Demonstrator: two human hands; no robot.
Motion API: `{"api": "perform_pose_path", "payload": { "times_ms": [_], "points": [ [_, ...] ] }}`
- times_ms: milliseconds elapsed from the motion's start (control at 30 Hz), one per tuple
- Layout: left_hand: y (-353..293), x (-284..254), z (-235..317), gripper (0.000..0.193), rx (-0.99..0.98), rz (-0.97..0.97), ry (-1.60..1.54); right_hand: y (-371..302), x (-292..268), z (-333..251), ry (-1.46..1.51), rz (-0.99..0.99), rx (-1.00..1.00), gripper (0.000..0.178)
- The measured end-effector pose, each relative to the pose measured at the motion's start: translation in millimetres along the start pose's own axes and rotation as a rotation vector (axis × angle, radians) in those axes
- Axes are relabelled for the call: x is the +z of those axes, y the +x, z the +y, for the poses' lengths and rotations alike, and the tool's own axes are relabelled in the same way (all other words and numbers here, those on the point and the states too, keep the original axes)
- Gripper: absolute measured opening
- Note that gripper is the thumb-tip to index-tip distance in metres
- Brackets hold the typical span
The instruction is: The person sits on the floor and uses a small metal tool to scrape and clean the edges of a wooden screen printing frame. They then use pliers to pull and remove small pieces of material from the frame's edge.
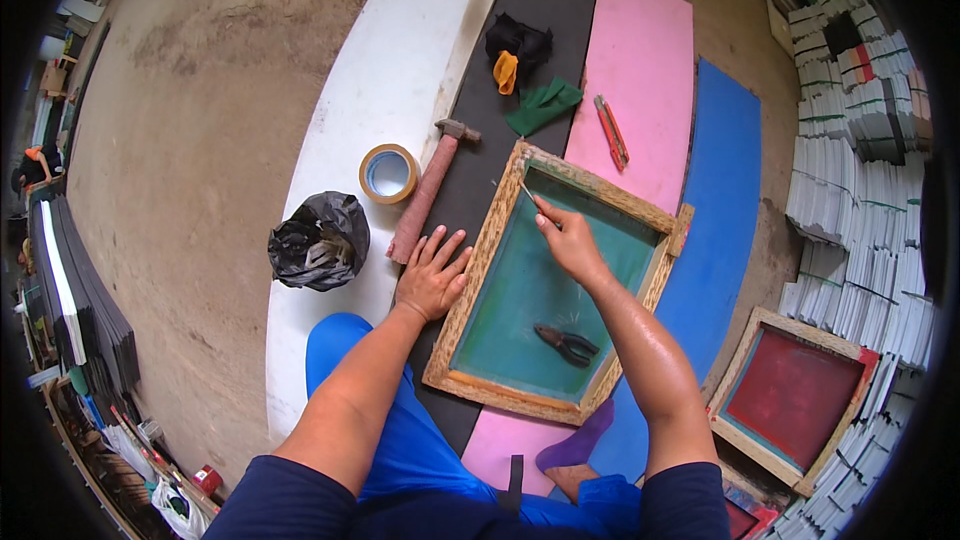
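A wooden-framed screen (606, 184) with green mesh lies in front of me. My right hand (571, 240) is closed around a slim tool with a thin metal shaft (527, 191); its handle is mostly hidden in my fingers. The tool's tip reaches the frame's inner edge near the far left corner. My left hand (432, 278) rests palm down beside the frame's left rail, fingers spread. Just beyond those fingertips is a hammer (425, 195) with a wrapped reddish handle. Pliers (568, 345) with dark handles lie on the near part of the mesh.
Left of the hammer are a tape roll (388, 174) and a black plastic bag (320, 242). Farther off lie green cloth (545, 107), black cloth (520, 35) and a red utility knife (611, 135). Stacked bundles (850, 190) and a red-meshed frame (790, 395) stand at right.
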State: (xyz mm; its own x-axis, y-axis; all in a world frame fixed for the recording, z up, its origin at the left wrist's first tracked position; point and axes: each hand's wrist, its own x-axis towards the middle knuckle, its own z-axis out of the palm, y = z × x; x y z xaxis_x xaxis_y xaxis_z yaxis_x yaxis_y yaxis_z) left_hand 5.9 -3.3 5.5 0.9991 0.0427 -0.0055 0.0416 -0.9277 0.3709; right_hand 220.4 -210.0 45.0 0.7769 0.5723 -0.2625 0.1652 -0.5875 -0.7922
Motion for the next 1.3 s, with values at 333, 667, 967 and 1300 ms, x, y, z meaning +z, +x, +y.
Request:
{"api": "perform_pose_path", "payload": {
  "times_ms": [333, 667, 967, 1300],
  "points": [
    [1.3, -0.2, 1.1, 0.049, 0.005, -0.002, 0.017, 0.9, 4.8, 18.5, 0.259, -0.099, 0.178, 0.044],
    [0.7, 1.3, -1.4, 0.049, 0.0, 0.014, -0.011, -2.1, -8.2, -0.8, 0.308, -0.074, 0.297, 0.04],
    [-1.9, 3.4, -2.5, 0.049, -0.016, 0.02, -0.019, -9.9, -15.4, -33.5, -0.549, 0.017, 0.015, 0.04],
    [-1.6, -0.2, 0.3, 0.049, -0.016, -0.025, 0.021, -0.4, -21.4, -52.1, -0.506, -0.119, 0.106, 0.041]
  ]
}}
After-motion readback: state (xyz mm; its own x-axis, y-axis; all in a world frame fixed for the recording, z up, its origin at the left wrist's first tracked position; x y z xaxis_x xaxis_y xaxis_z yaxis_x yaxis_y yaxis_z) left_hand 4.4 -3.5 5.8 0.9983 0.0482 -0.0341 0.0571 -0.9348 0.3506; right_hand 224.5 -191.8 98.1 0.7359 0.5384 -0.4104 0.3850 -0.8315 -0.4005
